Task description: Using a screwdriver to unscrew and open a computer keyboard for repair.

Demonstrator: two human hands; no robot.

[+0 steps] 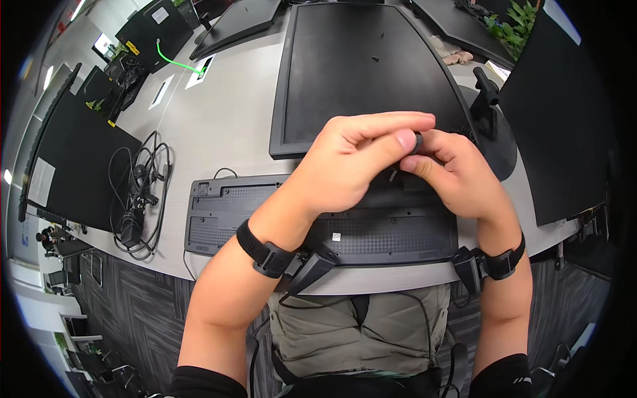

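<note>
My left hand [348, 159] and my right hand [454, 176] meet just over the near right part of a flat-lying black monitor [352, 66]. The fingers of both are closed around a small dark ridged object [416, 142], mostly hidden; the left index finger reaches across above it. A small light-coloured pin-like piece [393, 174] shows just below the fingers. Under my forearms a black keyboard [225, 224] lies upside down along the desk's front edge, with a small white label on it. Both wrists wear black straps with boxy devices.
Coiled black cables with an adapter [133, 225] lie left beside a dark upright panel [70, 159]. A monitor stand [491, 106] and another dark screen [551, 132] are at right. Further back are more monitors, a green cable [176, 64] and a plant [514, 30].
</note>
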